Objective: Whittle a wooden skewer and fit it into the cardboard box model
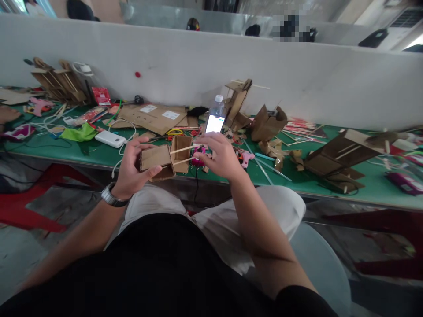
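My left hand (129, 165) is wrapped round a small brown cardboard box (157, 159), thumb along its near side. Two thin wooden sticks (183, 149) run out of the box to the right, past an open cardboard piece (181, 143) beside it. At their far ends is my right hand (220, 156), its thumb and fingers bent round the stick tips; the exact contact is partly hidden. Just beyond that hand, a lit phone (214, 124) leans in front of a clear bottle (218, 105). A magenta device (198, 156) lies below the sticks.
The green table (244, 176) carries flat cardboard (152, 116), a white power bank (110, 138), a pink glue gun (245, 157), scattered sticks (302, 127) and a large cardboard structure (340, 154). A white partition (185, 61) stands behind. At far left another person's hand (8, 115) shows.
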The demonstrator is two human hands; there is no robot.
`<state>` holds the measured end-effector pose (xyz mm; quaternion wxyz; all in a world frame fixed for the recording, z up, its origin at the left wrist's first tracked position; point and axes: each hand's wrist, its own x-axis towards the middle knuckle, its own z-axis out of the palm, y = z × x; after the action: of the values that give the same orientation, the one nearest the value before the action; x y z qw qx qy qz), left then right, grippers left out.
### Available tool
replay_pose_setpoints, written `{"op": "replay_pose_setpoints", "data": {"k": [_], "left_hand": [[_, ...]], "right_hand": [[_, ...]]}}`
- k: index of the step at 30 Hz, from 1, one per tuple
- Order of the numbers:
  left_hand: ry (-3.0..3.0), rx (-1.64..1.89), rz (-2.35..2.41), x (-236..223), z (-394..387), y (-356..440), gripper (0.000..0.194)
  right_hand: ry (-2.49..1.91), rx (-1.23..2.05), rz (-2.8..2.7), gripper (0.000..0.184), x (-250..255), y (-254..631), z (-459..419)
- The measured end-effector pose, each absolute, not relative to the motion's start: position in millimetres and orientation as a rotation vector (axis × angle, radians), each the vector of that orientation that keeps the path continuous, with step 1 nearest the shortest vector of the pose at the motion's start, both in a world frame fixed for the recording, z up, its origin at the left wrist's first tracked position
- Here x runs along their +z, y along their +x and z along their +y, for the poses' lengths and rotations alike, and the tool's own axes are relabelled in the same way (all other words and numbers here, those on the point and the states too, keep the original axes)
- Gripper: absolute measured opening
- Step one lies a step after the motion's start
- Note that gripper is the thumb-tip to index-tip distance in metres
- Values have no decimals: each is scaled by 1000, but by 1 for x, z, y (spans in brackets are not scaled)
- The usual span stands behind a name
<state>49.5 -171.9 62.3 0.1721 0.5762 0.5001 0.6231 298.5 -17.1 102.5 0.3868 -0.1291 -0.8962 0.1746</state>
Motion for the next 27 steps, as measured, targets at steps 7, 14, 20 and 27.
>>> {"op": "replay_pose_setpoints", "data": {"k": [7, 14, 20, 27], "left_hand": [[1556, 1753, 1409, 67, -175, 51, 86], [1577, 1739, 1442, 68, -177, 58, 80], [1636, 1657, 1438, 74, -180, 59, 78], [1975, 1456, 1394, 95, -192, 51, 74]], "right_hand": [[-471, 124, -2628, 39, 95, 280, -37], [-669, 114, -2712, 36, 92, 272, -59], [-629, 295, -2772, 27, 94, 270, -68], [-324, 664, -2845, 31, 106, 276, -66]]}}
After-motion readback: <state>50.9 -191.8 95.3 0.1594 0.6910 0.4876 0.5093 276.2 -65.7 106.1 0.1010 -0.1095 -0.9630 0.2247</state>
